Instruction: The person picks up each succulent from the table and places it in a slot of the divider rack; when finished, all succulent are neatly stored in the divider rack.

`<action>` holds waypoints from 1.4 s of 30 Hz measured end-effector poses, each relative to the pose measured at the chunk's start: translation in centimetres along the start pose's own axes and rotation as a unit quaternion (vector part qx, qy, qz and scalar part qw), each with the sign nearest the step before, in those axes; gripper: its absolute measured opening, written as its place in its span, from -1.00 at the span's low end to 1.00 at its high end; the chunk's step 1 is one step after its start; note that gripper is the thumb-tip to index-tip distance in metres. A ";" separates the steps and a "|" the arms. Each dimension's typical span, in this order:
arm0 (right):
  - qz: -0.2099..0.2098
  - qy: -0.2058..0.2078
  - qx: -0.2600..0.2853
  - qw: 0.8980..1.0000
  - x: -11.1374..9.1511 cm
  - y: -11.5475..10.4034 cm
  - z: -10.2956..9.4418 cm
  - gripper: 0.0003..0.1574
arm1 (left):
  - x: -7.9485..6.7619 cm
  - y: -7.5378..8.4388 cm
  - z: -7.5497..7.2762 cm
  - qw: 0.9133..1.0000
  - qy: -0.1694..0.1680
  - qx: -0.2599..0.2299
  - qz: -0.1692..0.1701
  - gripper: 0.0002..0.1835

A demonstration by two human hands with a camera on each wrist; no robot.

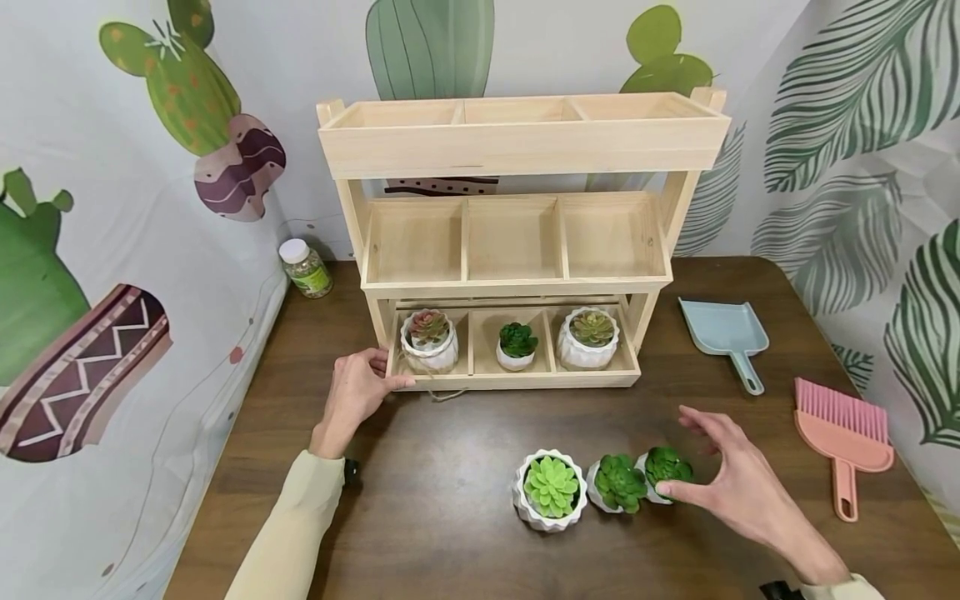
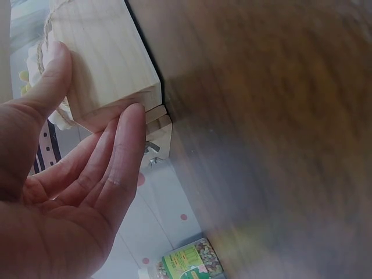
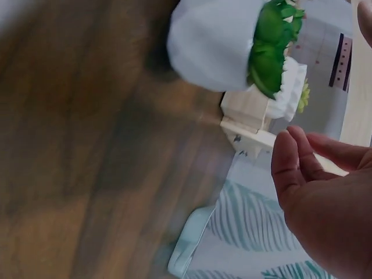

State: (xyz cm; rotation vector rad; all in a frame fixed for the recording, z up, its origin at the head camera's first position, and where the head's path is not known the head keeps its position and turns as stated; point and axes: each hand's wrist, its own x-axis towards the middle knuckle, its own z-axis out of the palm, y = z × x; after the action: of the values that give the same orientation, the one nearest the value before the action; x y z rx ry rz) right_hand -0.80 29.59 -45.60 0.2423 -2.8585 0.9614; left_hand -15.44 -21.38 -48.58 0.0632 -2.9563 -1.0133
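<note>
My left hand point(image 1: 358, 387) grips the front left corner of the bottom tray of a wooden three-tier plant stand point(image 1: 502, 382), thumb on the front rim and fingers along the side. My right hand point(image 1: 738, 479) is spread beside a small dark green potted succulent point(image 1: 667, 471); its thumb reaches over the plant's edge, and the right wrist view shows the fingers apart from a white pot point(image 3: 212, 43). Left of that succulent stand another dark green succulent point(image 1: 619, 483) and a bright green one in a scalloped white pot point(image 1: 550, 490).
The bottom tier holds a reddish succulent point(image 1: 429, 340), a small green one point(image 1: 517, 345) and a brownish-green one point(image 1: 588, 337). A white-capped jar point(image 1: 306, 268) stands at left. A blue dustpan point(image 1: 725, 329) and a pink brush point(image 1: 843, 437) lie at right.
</note>
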 end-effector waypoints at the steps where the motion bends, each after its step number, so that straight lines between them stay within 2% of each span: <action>1: -0.002 -0.001 0.000 1.000 -0.2 0.2 0.1 0.32 | 0.0 0.0 0.0 1.000 0.001 0.000 0.001 -0.45; 6: -0.005 -0.009 -0.002 1.000 -0.8 1.0 0.6 0.36 | 0.0 0.0 0.0 1.000 0.002 0.001 0.001 -0.45; 14: -0.015 -0.025 0.013 0.999 -1.5 1.8 1.7 0.33 | 0.0 0.3 0.0 1.000 0.008 -0.002 0.002 -0.44; 26: -0.015 -0.037 0.010 0.999 -1.7 2.5 2.4 0.12 | 0.0 0.2 0.1 1.000 0.008 0.000 -0.001 -0.44; 32: -0.031 -0.028 0.012 0.999 -1.7 2.8 2.7 -0.02 | 0.0 0.2 0.0 1.000 0.006 0.002 -0.004 -0.44; 42: -0.049 -0.002 0.024 0.999 -1.9 3.1 3.1 -0.08 | 0.0 0.2 0.0 1.000 0.005 0.007 -0.007 -0.45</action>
State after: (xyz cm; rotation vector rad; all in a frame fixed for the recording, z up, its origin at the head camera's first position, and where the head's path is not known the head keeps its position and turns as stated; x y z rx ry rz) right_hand 0.28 30.41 -50.18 0.3849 -2.7993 1.0115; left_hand -15.50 -21.25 -48.45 0.0877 -2.9586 -0.9924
